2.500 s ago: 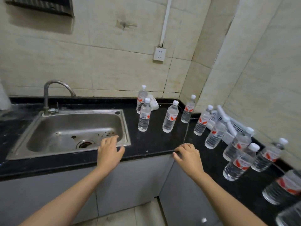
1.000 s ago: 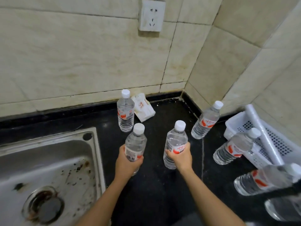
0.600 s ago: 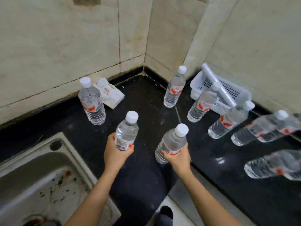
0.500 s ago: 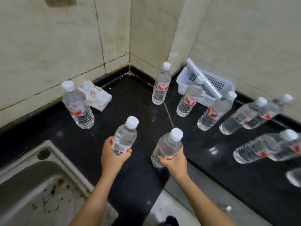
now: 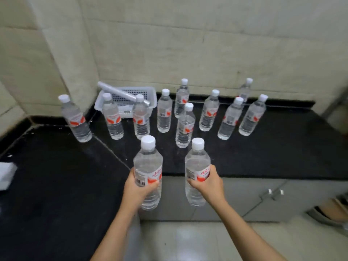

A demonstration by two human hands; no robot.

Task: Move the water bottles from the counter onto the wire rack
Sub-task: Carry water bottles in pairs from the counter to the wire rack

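My left hand [image 5: 137,191] grips a clear water bottle [image 5: 148,162] with a white cap and red label, held upright in the air at the counter's front edge. My right hand [image 5: 209,183] grips a second water bottle [image 5: 197,162] the same way, a little to the right. Several more bottles stand upright on the black counter [image 5: 282,147] behind them, the nearest one [image 5: 185,127] just beyond the two I hold. No wire rack can be made out clearly.
A white perforated plastic basket [image 5: 150,91] with a rolled tube [image 5: 120,93] across it sits in the corner against the tiled wall. A white object [image 5: 5,174] lies at the counter's left edge. Grey cabinet doors [image 5: 263,196] and tiled floor lie below.
Both hands took a bottle from beside the sink and lifted it. My view has swung right, away from the sink, and now faces the right-hand run of the counter.
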